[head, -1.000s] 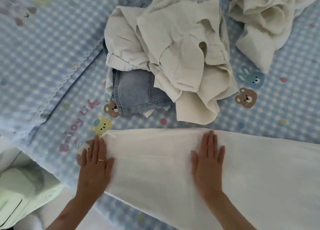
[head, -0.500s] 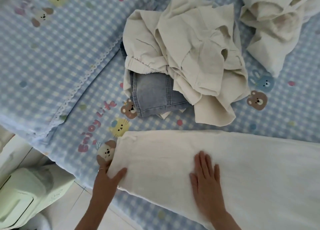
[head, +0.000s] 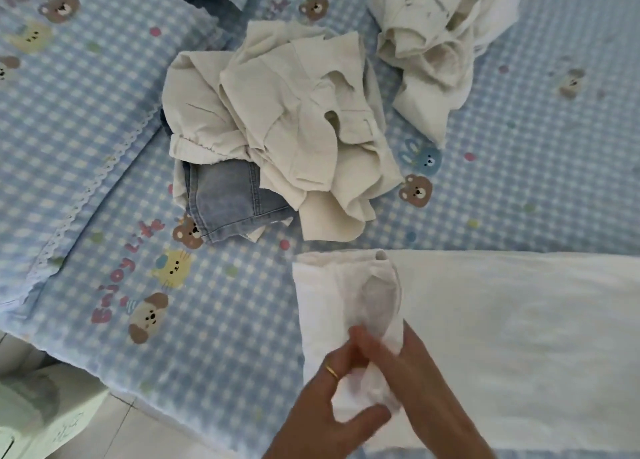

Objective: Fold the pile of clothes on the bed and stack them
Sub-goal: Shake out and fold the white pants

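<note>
A long white garment (head: 502, 327) lies flat across the near edge of the bed, running off to the right. Its left end (head: 346, 292) is lifted and folded over toward the right. My left hand (head: 325, 399), with a ring on one finger, pinches that folded end from the near side. My right hand (head: 422, 382) grips the same bunched cloth beside it. Behind it sits a rumpled pile of cream clothes (head: 287, 119) with a piece of light blue denim (head: 232, 205) sticking out underneath.
A second heap of white clothes (head: 436, 50) lies at the back right. The bed has a blue checked cover with cartoon animals (head: 104, 167). A pale green box (head: 38, 410) stands on the tiled floor at the lower left, beside the bed edge.
Both hands left their flat position on the white garment and came together at its left end. That end has been picked up and turned over to the right.
</note>
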Demonstrator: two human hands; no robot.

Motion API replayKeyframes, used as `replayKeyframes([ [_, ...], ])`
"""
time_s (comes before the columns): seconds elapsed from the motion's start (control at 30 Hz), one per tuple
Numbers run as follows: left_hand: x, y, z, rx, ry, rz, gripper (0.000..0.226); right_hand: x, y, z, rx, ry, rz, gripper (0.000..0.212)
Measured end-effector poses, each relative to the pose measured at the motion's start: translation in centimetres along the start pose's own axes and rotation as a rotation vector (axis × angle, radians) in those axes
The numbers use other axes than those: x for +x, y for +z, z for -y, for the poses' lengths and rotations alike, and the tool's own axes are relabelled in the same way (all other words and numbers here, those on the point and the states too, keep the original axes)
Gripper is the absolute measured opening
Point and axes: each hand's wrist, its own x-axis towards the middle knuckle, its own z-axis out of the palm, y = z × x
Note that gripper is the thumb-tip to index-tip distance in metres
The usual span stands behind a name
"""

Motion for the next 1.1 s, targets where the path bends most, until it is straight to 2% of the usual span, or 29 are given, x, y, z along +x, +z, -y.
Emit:
replayKeyframes([
  [0.07,0.9,2.6,1.8,0.316,0.194,0.082,0.077,0.7,-4.9,-0.7,0.008,0.077,-0.143,0.019],
  [0.13,1.7,4.9,4.6,0.731,0.359,0.023,0.086,1.5,-9.5,-2.0,0.044,0.141,-0.198,0.017],
  [0.2,2.4,6.5,7.1,0.966,0.280,-0.002,0.093,2.5,-13.2,-3.3,0.042,0.178,-0.183,0.022],
  [0.23,2.7,6.8,8.2,1.013,0.229,-0.050,0.090,3.1,-14.9,-4.0,0.023,0.186,-0.190,0.025],
  [0.33,3.6,8.0,11.0,1.047,0.135,-0.145,0.080,5.0,-20.0,-6.3,-0.050,0.184,-0.289,0.028],
  [0.47,4.6,10.0,12.7,1.144,0.089,-0.007,0.086,6.7,-24.6,-8.6,-0.262,0.139,-0.357,0.033],
  [0.53,5.0,10.4,13.1,1.184,0.061,0.051,0.077,7.2,-25.5,-9.6,-0.353,0.105,-0.335,0.036],
  [0.7,5.3,10.3,14.1,1.230,0.033,0.098,0.077,8.9,-27.0,-10.6,-0.562,0.034,-0.362,0.037],
  [0.87,4.7,10.5,15.0,1.271,0.021,0.102,0.074,9.6,-28.3,-12.0,-0.675,0.045,-0.439,0.024],
  [0.97,5.2,11.0,14.2,1.277,0.070,0.063,0.073,9.5,-28.2,-12.3,-0.740,0.045,-0.498,0.024],
  [1.1,7.7,14.8,11.2,1.231,0.260,0.039,0.061,6.2,-32.8,-12.1,-0.714,-0.093,-0.783,0.030],
])
